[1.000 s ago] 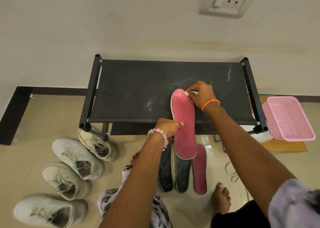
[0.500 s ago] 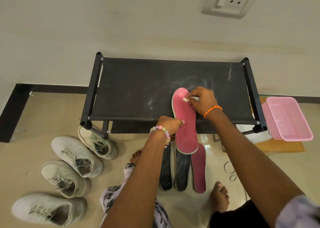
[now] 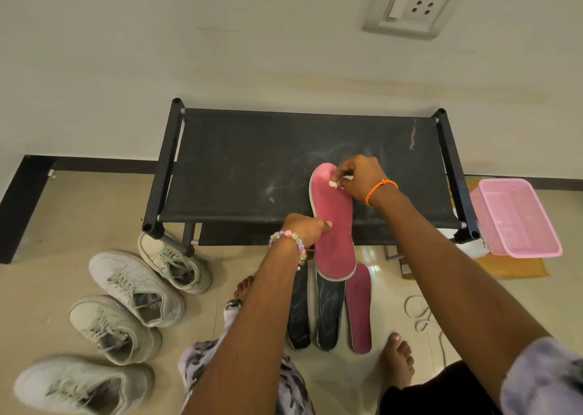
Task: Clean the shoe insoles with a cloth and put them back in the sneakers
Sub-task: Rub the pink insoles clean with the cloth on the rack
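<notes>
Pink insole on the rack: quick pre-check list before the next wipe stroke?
1. Left hand steadies the pink foam insole at mid-length: ok.
2. Right hand pinches the small white cloth wad: ok.
3. Cloth touches the insole's toe end: ok.
4. Insole fully supported by the black fabric shoe rack: not ok, heel end overhangs the front edge.
5. Insole surface clean: cannot tell.
6. Four white sneakers on the floor, ready for refitting: ok.
</notes>
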